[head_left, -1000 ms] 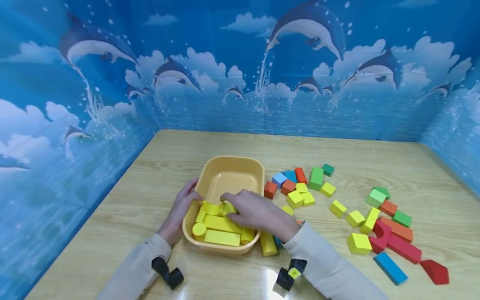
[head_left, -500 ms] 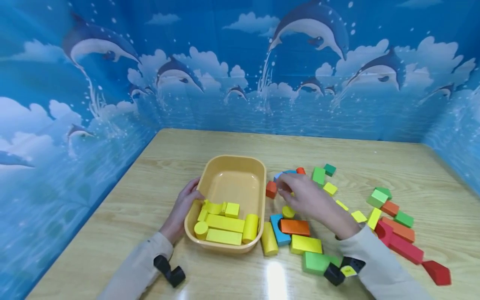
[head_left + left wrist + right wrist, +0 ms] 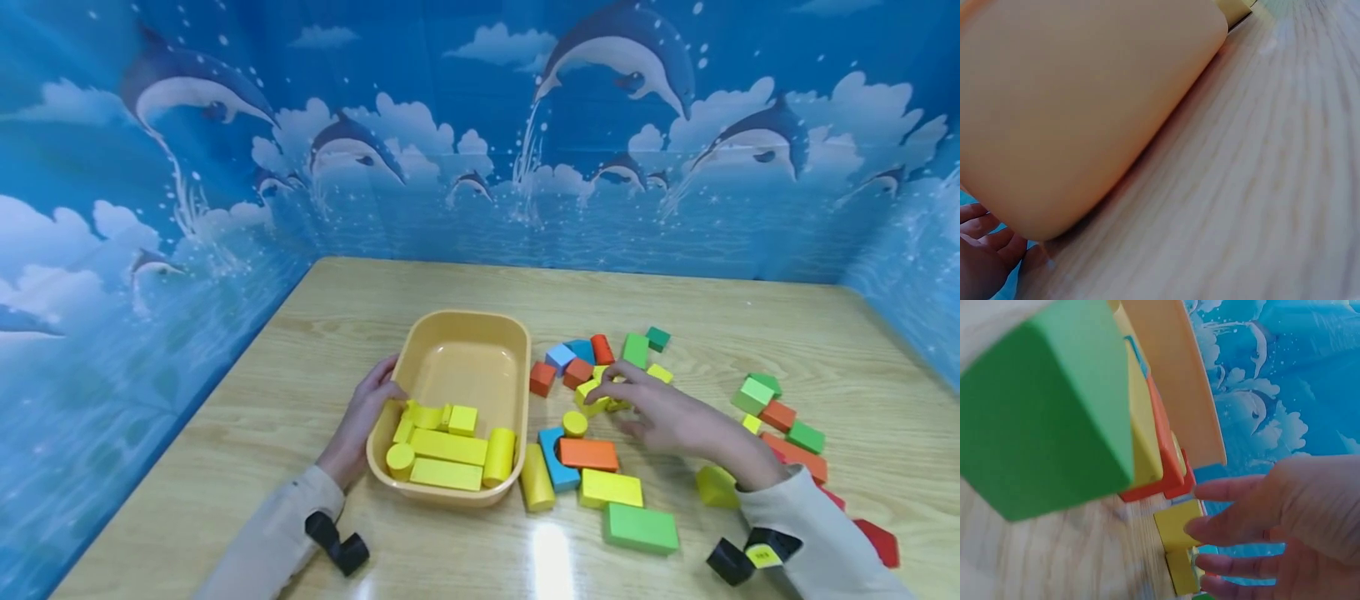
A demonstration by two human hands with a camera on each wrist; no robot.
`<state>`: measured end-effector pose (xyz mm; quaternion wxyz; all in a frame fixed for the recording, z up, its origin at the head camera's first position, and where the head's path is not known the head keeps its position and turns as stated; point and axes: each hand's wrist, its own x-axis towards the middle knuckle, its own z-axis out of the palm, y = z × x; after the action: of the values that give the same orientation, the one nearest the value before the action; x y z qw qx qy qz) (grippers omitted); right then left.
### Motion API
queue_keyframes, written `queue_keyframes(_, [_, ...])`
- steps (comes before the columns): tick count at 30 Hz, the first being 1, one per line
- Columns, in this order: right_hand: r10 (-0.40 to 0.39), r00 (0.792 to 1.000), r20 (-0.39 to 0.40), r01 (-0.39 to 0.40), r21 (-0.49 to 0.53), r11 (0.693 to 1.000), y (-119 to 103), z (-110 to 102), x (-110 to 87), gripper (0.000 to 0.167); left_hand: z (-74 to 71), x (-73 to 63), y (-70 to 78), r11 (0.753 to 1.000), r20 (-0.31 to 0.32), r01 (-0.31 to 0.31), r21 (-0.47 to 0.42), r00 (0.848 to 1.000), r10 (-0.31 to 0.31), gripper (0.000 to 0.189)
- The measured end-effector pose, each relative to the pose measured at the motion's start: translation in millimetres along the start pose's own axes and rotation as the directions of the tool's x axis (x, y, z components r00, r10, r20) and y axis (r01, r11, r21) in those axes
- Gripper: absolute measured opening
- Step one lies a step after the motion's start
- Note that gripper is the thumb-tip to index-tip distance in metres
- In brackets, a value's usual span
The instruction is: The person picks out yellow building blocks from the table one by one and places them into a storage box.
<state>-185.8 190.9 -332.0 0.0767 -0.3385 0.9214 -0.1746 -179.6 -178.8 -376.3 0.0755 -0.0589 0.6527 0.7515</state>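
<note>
A tan plastic bin (image 3: 472, 350) stands on the table, with several yellow blocks in its near half, among them a cylinder (image 3: 498, 457) and long bars (image 3: 448, 447). My left hand (image 3: 358, 425) holds the bin's left side, its thumb over the rim; in the left wrist view the fingers (image 3: 988, 240) lie by the outer wall. To the right of the bin, my right hand (image 3: 663, 412) hovers spread over a group of small yellow blocks (image 3: 588, 397), its fingertips at them. In the right wrist view, thumb and fingers are beside a yellow block (image 3: 1179, 525); whether they touch it I cannot tell.
Between bin and right arm lie a blue arch (image 3: 558, 462), an orange block (image 3: 588, 454), a yellow block (image 3: 610, 489) and a green block (image 3: 641, 528). Red and blue blocks sit behind the right hand. More coloured blocks (image 3: 776, 413) lie farther right, partly behind the sleeve.
My right hand has left the bin, where a yellow cylinder now lies uncovered, and moved right to the small yellow blocks. The left hand stays at the bin's side.
</note>
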Motion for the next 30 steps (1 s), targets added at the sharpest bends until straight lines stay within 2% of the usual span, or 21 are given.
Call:
queue_keyframes(4, [-0.007, 1.000, -0.023, 0.007, -0.012, 1.000, -5, 1, 0.0, 0.041, -0.9, -1.0, -0.6, 1.000, -0.004, 0.001, 0.009, 1.000, -0.001, 0.067])
queue_keyframes(7, [-0.038, 0.999, -0.007, 0.038, 0.038, 0.999, -12, -2, -2.5, 0.025, -0.9, -1.6, -0.9, 1.000, -0.008, 0.005, 0.015, 1.000, -0.005, 0.067])
queue_keyframes(10, [-0.041, 0.994, 0.104, 0.026, 0.139, 0.990, -21, -7, -7.6, 0.009, 0.0, -1.3, -0.6, 1.000, -0.006, 0.004, 0.013, 1.000, -0.004, 0.067])
queue_keyframes(12, [-0.002, 0.978, 0.209, -0.034, 0.167, 0.985, -29, -8, -11.0, 0.015, 0.5, -0.8, -0.3, 1.000, -0.009, 0.004, 0.017, 1.000, -0.003, 0.067])
queue_keyframes(14, [0.064, 0.960, 0.273, -0.101, 0.123, 0.987, -38, -6, -13.7, 0.024, 1.0, -0.2, 0.3, 1.000, -0.008, -0.001, 0.019, 1.000, 0.001, 0.067])
queue_keyframes(16, [0.140, 0.947, 0.289, -0.159, 0.045, 0.986, -47, -3, -14.2, 0.028, 0.8, 0.6, 0.5, 1.000, -0.009, -0.003, 0.024, 1.000, 0.003, 0.068])
queue_keyframes(19, [0.245, 0.931, 0.271, -0.233, -0.077, 0.969, -58, 1, -10.8, 0.030, -0.1, 1.2, 0.5, 1.000, -0.010, -0.011, 0.022, 1.000, 0.011, 0.067])
queue_keyframes(23, [0.278, 0.930, 0.240, -0.238, -0.180, 0.954, -67, 2, -5.7, 0.033, -1.6, 1.2, -0.4, 1.000, -0.015, -0.019, 0.009, 1.000, 0.019, 0.066])
queue_keyframes(27, [0.239, 0.950, 0.202, -0.207, -0.165, 0.964, -70, -16, -6.0, 0.034, -1.6, 1.5, -1.4, 1.000, -0.016, -0.014, 0.018, 1.000, 0.014, 0.067])
queue_keyframes(30, [0.170, 0.982, 0.087, -0.160, -0.115, 0.980, -80, -41, -4.0, 0.037, -1.5, 2.3, -0.6, 1.000, -0.016, -0.002, 0.031, 1.000, 0.002, 0.067])
